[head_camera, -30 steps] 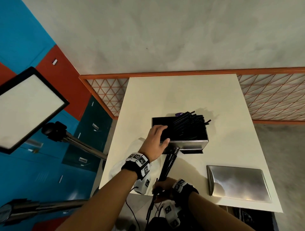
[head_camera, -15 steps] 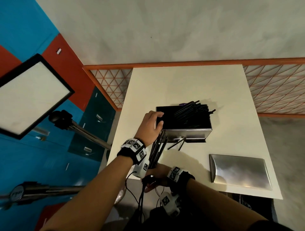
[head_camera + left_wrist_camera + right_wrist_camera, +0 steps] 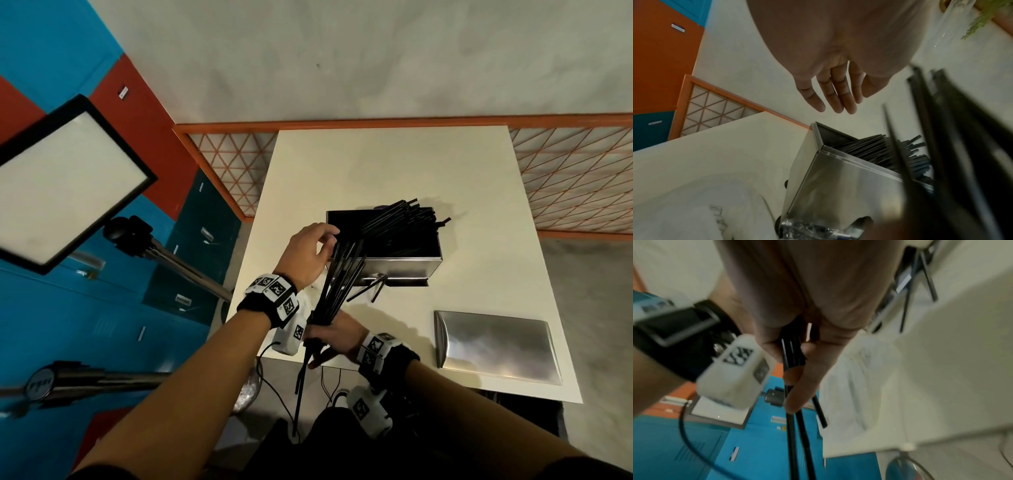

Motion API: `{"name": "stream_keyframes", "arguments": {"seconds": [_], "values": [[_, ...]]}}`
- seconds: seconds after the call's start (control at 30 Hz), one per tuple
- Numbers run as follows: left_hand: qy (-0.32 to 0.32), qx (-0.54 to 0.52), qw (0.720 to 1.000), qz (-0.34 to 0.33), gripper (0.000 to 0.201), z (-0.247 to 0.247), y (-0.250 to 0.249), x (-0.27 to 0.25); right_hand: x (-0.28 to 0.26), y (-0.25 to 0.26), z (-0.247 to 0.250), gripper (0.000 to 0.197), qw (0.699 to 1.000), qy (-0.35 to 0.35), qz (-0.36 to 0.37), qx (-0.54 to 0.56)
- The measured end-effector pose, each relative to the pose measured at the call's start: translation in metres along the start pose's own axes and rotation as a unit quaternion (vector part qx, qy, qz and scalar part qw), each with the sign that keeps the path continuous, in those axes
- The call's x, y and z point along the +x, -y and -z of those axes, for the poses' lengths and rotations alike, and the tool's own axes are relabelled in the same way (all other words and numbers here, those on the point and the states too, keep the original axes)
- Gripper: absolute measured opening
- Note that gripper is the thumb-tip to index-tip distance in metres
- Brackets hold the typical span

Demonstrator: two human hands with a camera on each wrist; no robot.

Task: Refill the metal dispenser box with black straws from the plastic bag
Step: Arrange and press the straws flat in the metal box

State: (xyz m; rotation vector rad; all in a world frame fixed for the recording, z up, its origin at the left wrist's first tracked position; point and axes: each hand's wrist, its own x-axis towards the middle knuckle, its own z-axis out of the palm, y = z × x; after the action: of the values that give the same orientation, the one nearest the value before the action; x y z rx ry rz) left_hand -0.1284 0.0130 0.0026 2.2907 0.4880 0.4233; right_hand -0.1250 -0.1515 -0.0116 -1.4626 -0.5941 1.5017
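Observation:
The open metal dispenser box (image 3: 399, 265) (image 3: 840, 181) stands mid-table with several black straws (image 3: 407, 219) piled in its right half, their ends sticking over the far edge. My right hand (image 3: 334, 337) (image 3: 795, 363) grips a bunch of black straws (image 3: 337, 277) (image 3: 791, 353) near the table's front edge; the bunch leans up toward the box's near left corner. My left hand (image 3: 310, 250) (image 3: 835, 95) hovers over that corner with fingers straight and relaxed, holding nothing. The plastic bag (image 3: 684, 216) (image 3: 855, 386) lies crumpled, left of the box.
The metal lid (image 3: 496, 346) lies flat at the table's front right. Two loose straws (image 3: 371, 291) lean at the box's dispensing slot. A light panel on a stand (image 3: 65, 181) and blue lockers are to the left. Cables hang below the table edge (image 3: 342, 365).
The right hand has raised the straw bunch so its upper ends reach the box's near left corner. The left hand lifted off the box rim and now hovers above it.

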Motion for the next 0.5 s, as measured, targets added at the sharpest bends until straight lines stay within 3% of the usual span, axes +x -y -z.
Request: {"name": "stream_keyframes", "arguments": {"seconds": [0.13, 0.3, 0.5], "values": [[-0.001, -0.033, 0.999, 0.025, 0.019, 0.004, -0.005, 0.006, -0.007, 0.035, 0.038, 0.03, 0.992, -0.108, 0.014, 0.068], [-0.001, -0.09, 0.996, 0.017, 0.034, 0.004, -0.024, 0.015, -0.012, 0.099, 0.1, 0.023, 0.959, -0.244, 0.11, 0.09], [0.07, 0.037, 0.996, -0.027, 0.041, -0.025, -0.02, 0.038, -0.003, 0.128, 0.149, 0.012, 0.893, -0.391, 0.169, 0.144]]}}
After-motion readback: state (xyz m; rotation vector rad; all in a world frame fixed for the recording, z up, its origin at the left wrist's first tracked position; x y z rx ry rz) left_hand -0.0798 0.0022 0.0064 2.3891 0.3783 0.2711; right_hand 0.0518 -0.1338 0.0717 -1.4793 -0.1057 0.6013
